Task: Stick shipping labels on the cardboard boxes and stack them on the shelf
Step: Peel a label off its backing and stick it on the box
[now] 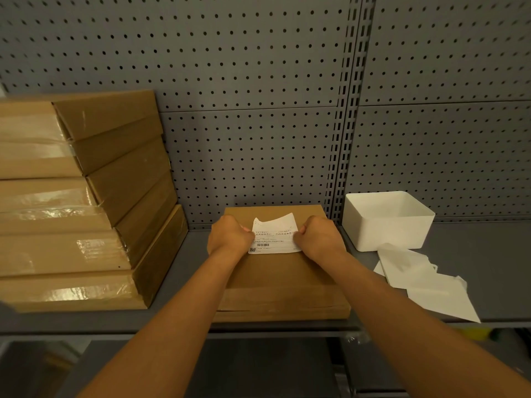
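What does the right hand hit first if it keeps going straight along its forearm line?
Probably the shipping label that the right hand already pinches, then the left hand gripping its other edge. Both are above the cardboard box; depth is unclear.

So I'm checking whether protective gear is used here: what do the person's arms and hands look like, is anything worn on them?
Nothing is worn. The left hand and the right hand are bare, with no gloves, and no rings, watch or wristbands show. Both forearms are bare as far as the bottom edge of the picture, with no sleeve in view.
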`<state>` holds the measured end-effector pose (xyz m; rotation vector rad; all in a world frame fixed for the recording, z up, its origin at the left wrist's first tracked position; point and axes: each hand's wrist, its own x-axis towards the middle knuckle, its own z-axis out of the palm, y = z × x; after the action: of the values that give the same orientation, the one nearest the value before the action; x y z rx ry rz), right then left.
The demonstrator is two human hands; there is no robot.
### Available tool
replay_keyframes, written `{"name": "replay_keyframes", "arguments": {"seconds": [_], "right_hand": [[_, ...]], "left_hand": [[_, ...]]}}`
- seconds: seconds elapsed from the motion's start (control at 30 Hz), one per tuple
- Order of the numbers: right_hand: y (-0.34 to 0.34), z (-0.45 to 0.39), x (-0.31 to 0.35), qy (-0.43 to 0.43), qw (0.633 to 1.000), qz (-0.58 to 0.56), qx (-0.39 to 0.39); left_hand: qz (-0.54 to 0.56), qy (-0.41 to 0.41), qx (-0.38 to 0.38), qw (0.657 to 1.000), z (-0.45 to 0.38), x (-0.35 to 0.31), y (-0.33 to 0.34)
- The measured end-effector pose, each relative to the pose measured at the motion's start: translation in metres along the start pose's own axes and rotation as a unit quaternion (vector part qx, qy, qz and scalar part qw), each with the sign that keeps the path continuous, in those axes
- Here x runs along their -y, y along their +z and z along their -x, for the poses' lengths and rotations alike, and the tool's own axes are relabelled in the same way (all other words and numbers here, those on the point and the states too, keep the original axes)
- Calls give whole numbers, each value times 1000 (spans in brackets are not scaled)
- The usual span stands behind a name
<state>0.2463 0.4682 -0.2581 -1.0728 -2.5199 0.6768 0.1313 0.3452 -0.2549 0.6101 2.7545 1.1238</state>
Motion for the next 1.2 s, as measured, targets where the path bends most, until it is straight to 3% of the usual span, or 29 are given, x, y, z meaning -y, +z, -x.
{"name": "replay_keyframes", "arguments": {"seconds": [0.33, 0.47, 0.57, 0.63, 0.73, 0.83, 0.97, 1.07, 1.2], "right_hand": [[-7, 0, -3, -4, 995, -101, -18], [-5, 2, 0, -125, 989, -39, -65], [2, 5, 8, -214, 977, 7, -12], [7, 7, 10, -245, 968, 41, 25], [5, 6, -2, -220, 968, 105, 60], [-2, 2, -16, -185, 973, 133, 44], [10, 6, 3, -231, 962, 116, 86], [16, 3, 5, -214, 960, 134, 125], [-3, -3, -16, -147, 981, 117, 41]], "left_hand": [[47, 1, -12, 999, -1, 3, -7], [20, 113, -32, 993, 10, -5, -5], [-22, 230, 63, 971, 14, -8, 0], [-62, 267, 118, 954, 12, -4, 5], [-140, 249, 107, 952, 7, 12, 2], [-173, 241, 68, 953, 3, 23, -5], [-162, 292, 117, 935, 9, 7, 5], [-188, 264, 127, 938, 4, 9, 7], [-163, 247, 76, 952, -6, 25, -8]]}}
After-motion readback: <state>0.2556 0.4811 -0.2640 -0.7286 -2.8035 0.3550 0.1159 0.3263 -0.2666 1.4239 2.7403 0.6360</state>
